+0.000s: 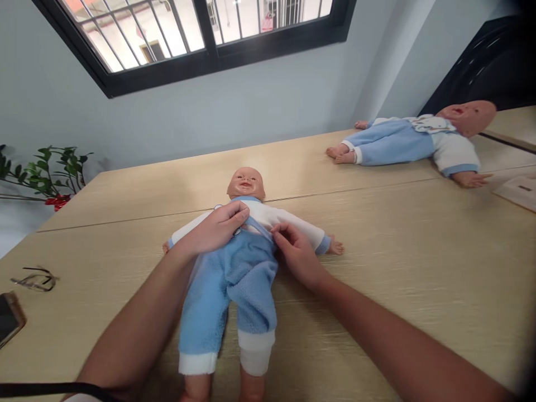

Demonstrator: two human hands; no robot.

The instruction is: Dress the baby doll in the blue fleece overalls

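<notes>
A baby doll (pixel 246 184) lies on its back on the wooden table (pixel 419 262), head away from me. It wears a white top and blue fleece dungarees (pixel 234 285). My left hand (pixel 215 228) rests on the doll's chest, fingers curled round the left strap and its snap. My right hand (pixel 295 251) pinches the blue fabric at the doll's other side, by the waist. The doll's feet point toward me at the bottom edge.
A second doll (pixel 419 139) in the same clothes lies at the far right of the table. Folded glasses (pixel 36 279) and a phone (pixel 9 318) lie at the left edge. A green plant (pixel 46 173) stands beyond the left corner. A white box (pixel 519 192) sits at the right.
</notes>
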